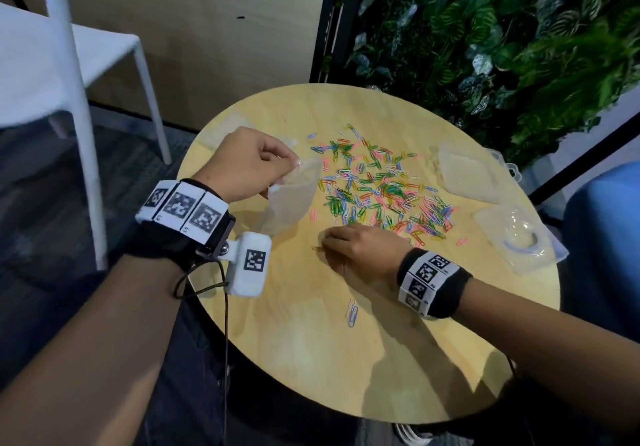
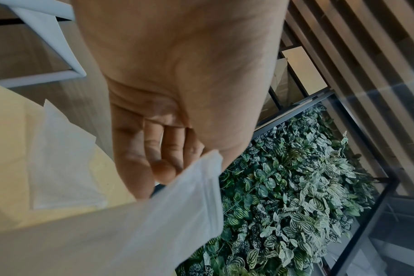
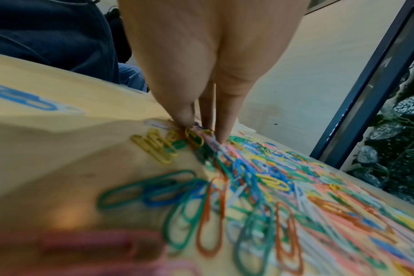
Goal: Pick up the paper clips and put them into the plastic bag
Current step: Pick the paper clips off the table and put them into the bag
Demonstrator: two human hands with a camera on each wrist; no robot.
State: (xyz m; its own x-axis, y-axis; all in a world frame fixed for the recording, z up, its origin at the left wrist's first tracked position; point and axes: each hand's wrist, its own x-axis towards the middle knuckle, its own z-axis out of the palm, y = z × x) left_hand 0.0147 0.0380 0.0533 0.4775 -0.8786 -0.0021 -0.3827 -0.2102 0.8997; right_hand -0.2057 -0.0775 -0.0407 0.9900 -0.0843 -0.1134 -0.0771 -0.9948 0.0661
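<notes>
Left hand (image 1: 242, 165) pinches the plastic bag (image 1: 291, 200) open beside the paper clips (image 1: 381, 189); right hand (image 1: 360, 251) fingers (image 3: 221, 119) narrow, gathering clips on the tabletop (image 1: 311, 341). Best: pinch firmly, lift cleanly.

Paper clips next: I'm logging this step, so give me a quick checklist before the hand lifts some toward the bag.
1. Plastic bag held up by the left hand: ok.
2. Bag mouth open toward the clips: ok.
3. Right hand fingertips down on the paper clips: ok.
4. Clips actually pinched: cannot tell.
5. Two stray clips near the table edge gathered: not ok.
</notes>
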